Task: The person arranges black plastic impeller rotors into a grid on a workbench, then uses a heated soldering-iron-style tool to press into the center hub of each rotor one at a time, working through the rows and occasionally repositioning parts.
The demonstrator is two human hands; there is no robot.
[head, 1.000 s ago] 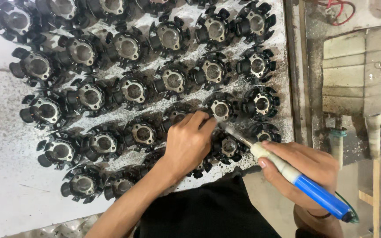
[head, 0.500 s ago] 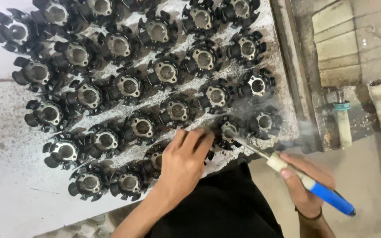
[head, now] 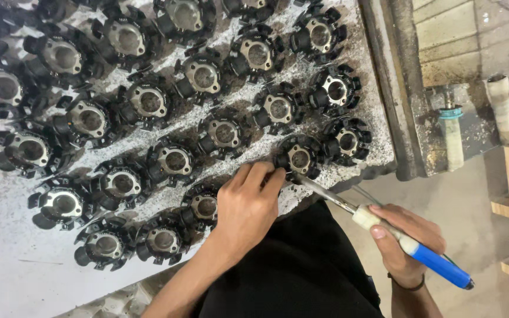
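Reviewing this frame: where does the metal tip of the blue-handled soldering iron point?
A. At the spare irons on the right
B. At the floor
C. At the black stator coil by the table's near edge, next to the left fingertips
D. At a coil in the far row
C: the right hand holds the soldering iron with its tip reaching the stator coil at the table's near edge, where the left hand rests its fingertips.

A speckled white bench top (head: 7, 277) carries rows of black stator coils (head: 225, 132).

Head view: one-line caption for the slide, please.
Left hand steadies a black stator core at the table edge while the right hand applies a blue-handled soldering iron to it.
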